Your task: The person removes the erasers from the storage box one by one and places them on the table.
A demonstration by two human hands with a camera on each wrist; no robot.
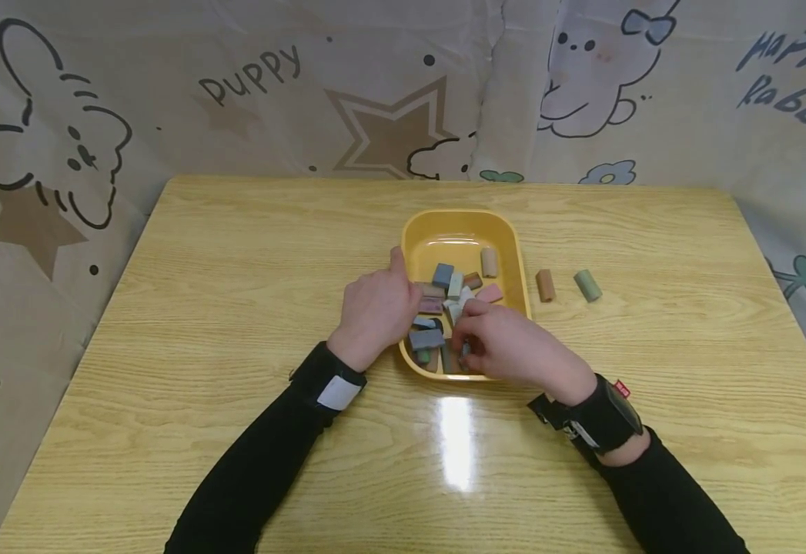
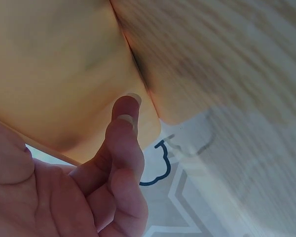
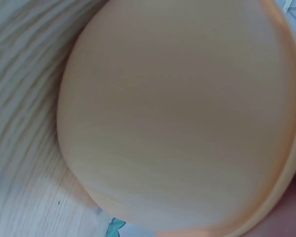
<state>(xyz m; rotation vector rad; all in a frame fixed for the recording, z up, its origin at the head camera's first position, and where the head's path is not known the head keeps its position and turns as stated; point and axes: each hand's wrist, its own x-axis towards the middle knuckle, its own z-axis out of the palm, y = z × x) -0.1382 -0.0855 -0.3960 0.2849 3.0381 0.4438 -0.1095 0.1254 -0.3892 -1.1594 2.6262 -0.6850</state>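
Both hands work at the yellow tray [image 1: 413, 231] in the middle of the table [image 1: 236, 308]: our left hand [image 1: 375, 308] rests against its left rim with fingers loosely bent, seemingly to steady it, while our right hand [image 1: 506, 342] reaches in and appears to pinch one of the small blocks [image 1: 443, 275]. Two blocks, brown [image 1: 545, 285] and green [image 1: 587, 285], lie apart on the table to the right. Our right fingers hide what they pinch, and both wrist views show little beyond blurred tray wall.

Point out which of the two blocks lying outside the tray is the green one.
The green block is the one farther right on the table, farthest from the yellow tray. The brown block lies between it and the tray.
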